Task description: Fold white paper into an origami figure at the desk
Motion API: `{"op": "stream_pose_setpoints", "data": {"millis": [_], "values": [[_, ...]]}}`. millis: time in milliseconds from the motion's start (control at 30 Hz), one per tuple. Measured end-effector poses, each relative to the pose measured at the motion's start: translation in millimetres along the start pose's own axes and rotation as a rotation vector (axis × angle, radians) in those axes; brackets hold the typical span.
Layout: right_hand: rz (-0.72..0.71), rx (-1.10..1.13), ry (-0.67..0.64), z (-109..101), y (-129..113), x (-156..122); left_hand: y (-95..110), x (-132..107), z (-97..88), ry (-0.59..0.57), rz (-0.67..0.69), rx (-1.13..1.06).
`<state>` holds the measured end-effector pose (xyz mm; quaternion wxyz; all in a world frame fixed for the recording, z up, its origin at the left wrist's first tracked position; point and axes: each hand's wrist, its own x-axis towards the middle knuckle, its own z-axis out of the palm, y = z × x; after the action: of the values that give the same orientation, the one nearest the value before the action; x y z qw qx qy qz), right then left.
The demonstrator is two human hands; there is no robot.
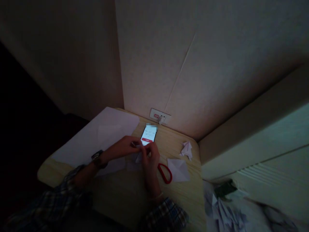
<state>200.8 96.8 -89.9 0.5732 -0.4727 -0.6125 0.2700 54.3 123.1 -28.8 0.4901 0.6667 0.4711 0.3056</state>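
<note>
Setting: dim room; small pale wooden table [178, 196] pushed into a wall corner.
Left hand [124, 146]: reaches in from the near left to the middle of the table; fingertips pinched together on the far edge of the small white paper [138, 157].
Right hand [151, 158]: comes up from the near edge, just right of the left hand; fingers curled and closed on the same paper, the two hands touching at the fingertips.
Small white paper: held between both hands just above the tabletop, mid-table, just near of the phone; its folds are too dark to read.
Phone [149, 134]: flat on the table just beyond the hands, screen lit, red bar on the display.
Wristwatch [97, 156]: on the left wrist, above a plaid sleeve [72, 190].
Large white sheet [101, 135]: covers the left part of the table, under the left forearm.
Red-handled scissors [165, 173]: on the table, just right of the right wrist.
Folded square [179, 169]: white, just beside the scissors on their right.
Folded paper figure [187, 149]: far right of the table, near the wall.
Wall socket [159, 116]: on the wall beyond the phone, something plugged in.
Paper heap [224, 209]: loose white pieces off the table, near right.
</note>
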Motion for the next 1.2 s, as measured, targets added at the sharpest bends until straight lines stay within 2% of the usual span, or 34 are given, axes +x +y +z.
{"op": "stream_pose_setpoints", "data": {"millis": [133,300,433,600,733,867,1200], "values": [[0.068,0.055,0.052,-2,-3,3,1,15,-5.6,0.028,0.031,-0.045],[0.195,0.128,0.077,-4,3,11,-8,33,-8.9,0.150,0.062,-0.224],[0.297,0.194,0.077,-5,7,13,-18,38,0.1,0.185,0.034,-0.355],[0.366,0.315,0.179,-4,5,20,-25,35,13.6,0.171,-0.012,-0.478],[0.398,0.394,0.166,-4,5,38,-26,35,16.4,0.185,-0.095,-0.688],[0.395,0.394,0.220,0,9,52,-32,37,15.1,0.251,-0.109,-0.633],[0.367,0.585,0.232,10,21,43,-37,34,17.6,0.261,-0.189,-0.775]]}}
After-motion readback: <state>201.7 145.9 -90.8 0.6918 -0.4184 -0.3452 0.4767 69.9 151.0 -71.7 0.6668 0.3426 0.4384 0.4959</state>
